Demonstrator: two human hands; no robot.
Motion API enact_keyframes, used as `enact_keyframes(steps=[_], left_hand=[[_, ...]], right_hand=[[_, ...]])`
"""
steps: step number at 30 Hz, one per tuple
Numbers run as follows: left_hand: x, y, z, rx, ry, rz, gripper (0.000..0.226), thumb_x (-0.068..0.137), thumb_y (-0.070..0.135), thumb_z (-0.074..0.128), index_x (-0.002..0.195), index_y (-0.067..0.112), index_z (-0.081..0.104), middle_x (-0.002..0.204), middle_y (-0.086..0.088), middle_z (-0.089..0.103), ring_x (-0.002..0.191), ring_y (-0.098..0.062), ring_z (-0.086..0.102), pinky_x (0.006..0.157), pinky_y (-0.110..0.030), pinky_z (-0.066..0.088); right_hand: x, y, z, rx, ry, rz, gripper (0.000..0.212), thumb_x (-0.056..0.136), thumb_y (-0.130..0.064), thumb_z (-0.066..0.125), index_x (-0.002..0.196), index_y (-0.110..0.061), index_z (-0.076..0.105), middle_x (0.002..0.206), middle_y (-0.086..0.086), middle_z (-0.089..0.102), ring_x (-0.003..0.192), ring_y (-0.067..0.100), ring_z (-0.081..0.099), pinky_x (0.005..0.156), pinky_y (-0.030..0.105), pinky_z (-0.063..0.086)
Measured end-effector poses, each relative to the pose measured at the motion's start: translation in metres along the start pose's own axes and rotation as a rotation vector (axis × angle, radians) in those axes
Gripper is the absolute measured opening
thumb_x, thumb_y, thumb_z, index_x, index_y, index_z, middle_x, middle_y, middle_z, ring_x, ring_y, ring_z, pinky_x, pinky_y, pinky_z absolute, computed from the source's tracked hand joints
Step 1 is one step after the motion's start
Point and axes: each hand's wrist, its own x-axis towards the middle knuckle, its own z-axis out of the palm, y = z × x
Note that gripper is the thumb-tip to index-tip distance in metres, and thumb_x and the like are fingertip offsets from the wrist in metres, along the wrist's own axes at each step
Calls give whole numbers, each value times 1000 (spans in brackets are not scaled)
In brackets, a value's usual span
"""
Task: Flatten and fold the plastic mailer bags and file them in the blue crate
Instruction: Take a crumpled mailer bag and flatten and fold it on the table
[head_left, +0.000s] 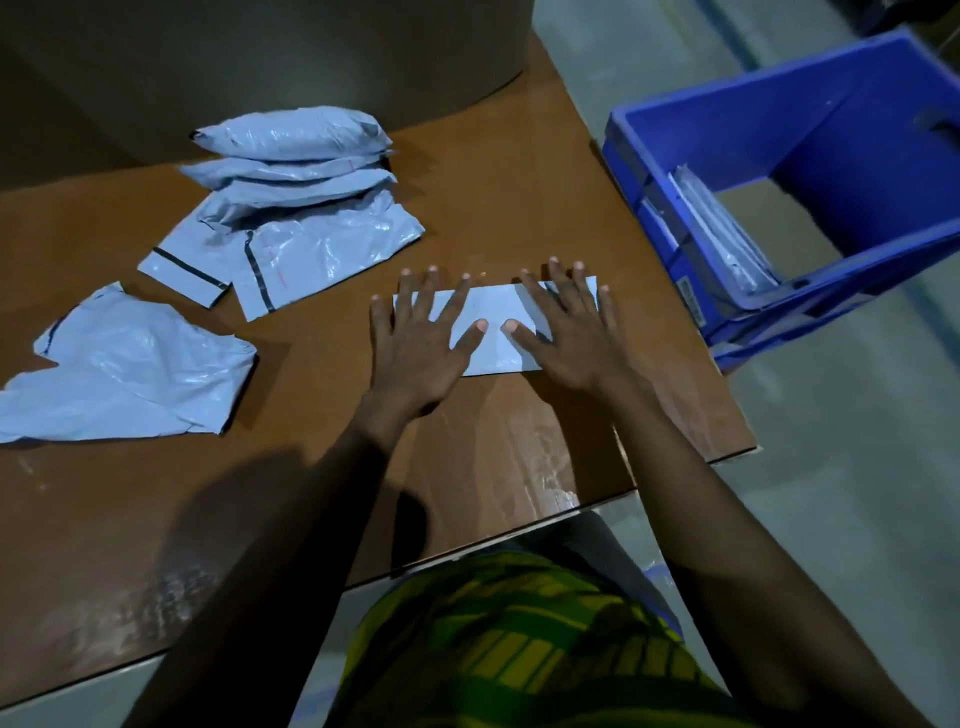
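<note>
A brown cardboard counter (519, 208) fills most of the view, its glossy surface catching patches of light near the front edge, and its right-hand corner juts out over a grey concrete floor (857, 493). Behind the counter, along the top of the view, stands a large plain cardboard box (311, 57) with a dull brown wall that runs across the far side. At the bottom, close to the camera, a piece of green and yellow striped clothing (519, 639) shows below the counter's front edge, with more of the grey floor to its right.
</note>
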Motion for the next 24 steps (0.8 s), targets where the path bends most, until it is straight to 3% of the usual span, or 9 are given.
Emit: enact_keyframes(steps=[2, 7, 9, 11, 15, 18, 19, 21, 24], left_hand=[[2, -8, -19, -65, -54, -7, 74, 98, 75, 31, 162, 46, 7, 173, 2, 5, 159, -24, -11, 121, -60, -13], [23, -15, -52, 58, -139, 47, 109, 69, 72, 79, 157, 31, 30, 153, -9, 42, 147, -32, 29, 122, -68, 2], [28, -15, -59, 58, -141, 51, 112, 56, 73, 87, 149, 31, 41, 143, -8, 48, 137, -34, 35, 121, -58, 18], [25, -12, -67, 39, -168, 79, 103, 54, 70, 91, 139, 28, 51, 133, -6, 53, 128, -32, 38, 106, -45, 34], [17, -13, -88, -106, -220, 147, 54, 63, 44, 97, 92, 12, 66, 91, -2, 65, 94, -23, 56, 75, -38, 44], [19, -16, -100, -212, -288, 121, 36, 68, 33, 96, 88, 17, 70, 84, 3, 70, 79, -14, 65, 62, -28, 46], [22, -15, -104, -208, -294, 131, 31, 70, 31, 95, 87, 17, 72, 82, 3, 70, 75, -12, 63, 60, -25, 44], [26, -6, -116, -216, -301, 172, 23, 73, 27, 93, 85, 16, 76, 77, 2, 71, 69, -10, 61, 58, -23, 44], [36, 18, -139, -212, -281, 263, 16, 77, 22, 91, 85, 14, 80, 76, 2, 74, 65, -7, 63, 58, -26, 49]], right_hand=[[3, 4, -17, 58, -56, -14, 89, 93, -79, 40, 166, -35, 12, 174, -4, -8, 159, 21, -17, 124, 55, -12], [24, 8, -48, -55, -213, -57, 113, 73, -78, 74, 163, -38, 18, 172, 0, 12, 159, 26, -2, 122, 66, -9], [30, 8, -56, -99, -221, -79, 121, 66, -80, 78, 162, -42, 15, 170, 0, 12, 159, 28, -1, 120, 69, -11], [31, 5, -63, -103, -222, -94, 124, 63, -78, 81, 162, -43, 16, 170, -1, 15, 159, 27, 1, 119, 69, -10], [19, 1, -77, -6, -157, -136, 94, 71, -68, 82, 152, -40, 45, 155, -5, 47, 146, 26, 37, 119, 65, 20], [3, 3, -89, 158, -86, -145, 50, 82, -49, 84, 125, -28, 70, 126, -3, 69, 118, 23, 62, 88, 43, 50], [-3, 4, -93, 202, -73, -145, 34, 84, -45, 83, 110, -24, 75, 110, -2, 72, 104, 21, 66, 77, 41, 51], [-16, 8, -102, 269, -42, -134, 23, 87, -39, 82, 91, -17, 77, 92, -1, 74, 88, 19, 67, 71, 41, 53], [-36, 17, -121, 305, 50, -111, 22, 90, -36, 80, 93, -15, 79, 91, -4, 76, 86, 13, 68, 70, 26, 50]])
